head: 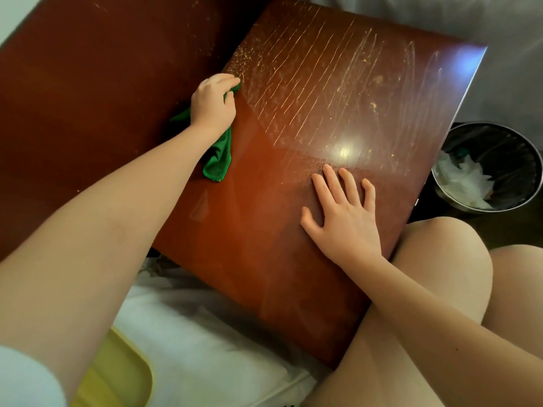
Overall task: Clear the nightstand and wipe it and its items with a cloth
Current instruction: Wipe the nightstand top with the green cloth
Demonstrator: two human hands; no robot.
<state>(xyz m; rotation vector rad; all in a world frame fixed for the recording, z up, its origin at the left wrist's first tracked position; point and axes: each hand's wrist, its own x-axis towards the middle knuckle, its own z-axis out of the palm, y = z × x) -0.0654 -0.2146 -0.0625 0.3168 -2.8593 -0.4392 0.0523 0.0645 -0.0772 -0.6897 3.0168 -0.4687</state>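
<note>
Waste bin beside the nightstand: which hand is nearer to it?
Right. The right hand rests flat on the nightstand, just left of the waste bin; the left hand grips the green cloth at the opposite edge.

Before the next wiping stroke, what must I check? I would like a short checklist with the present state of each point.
1. Cloth in grip: ok, the left hand curls its fingers round it.
2. Cloth on the nightstand: ok, at its far left edge.
3. Top free of items: ok, only the hands and cloth are on it.
4. Top clean: not ok, streaks and specks cover the far half.
5. Right hand steadying: ok, it lies flat on the near part, apart from the cloth.
6. Cloth damp enough: cannot tell.
</note>
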